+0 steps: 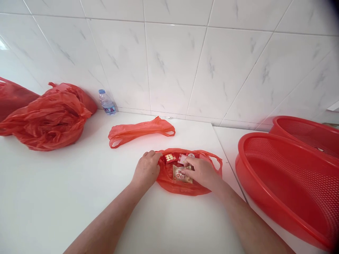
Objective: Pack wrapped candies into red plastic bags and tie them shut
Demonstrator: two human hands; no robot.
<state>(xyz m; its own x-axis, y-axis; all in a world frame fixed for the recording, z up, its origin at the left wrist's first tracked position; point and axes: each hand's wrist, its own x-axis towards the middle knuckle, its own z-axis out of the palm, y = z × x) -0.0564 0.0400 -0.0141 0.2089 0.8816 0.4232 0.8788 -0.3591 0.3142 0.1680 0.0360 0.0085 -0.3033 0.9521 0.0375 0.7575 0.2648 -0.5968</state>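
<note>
A red plastic bag (182,190) lies spread on the white table, its mouth facing up and one handle loop on the right. My left hand (148,167) is closed on the bag's left rim. Over the opening, my right hand (201,171) has its thumb and fingers on a cream snack packet (178,174) with red print. Behind that packet sit a dark red packet with yellow lettering (170,157) and a pink packet (182,159), which my fingers partly cover. Another red packet with a white round mark (191,155) shows at the back.
Flattened on the table behind is another red plastic bag (140,131). Full red bags (58,116) stand at the left, near a small water bottle (107,103) against the tiled wall. Two red mesh baskets (265,187) take up the right side, beyond a table seam.
</note>
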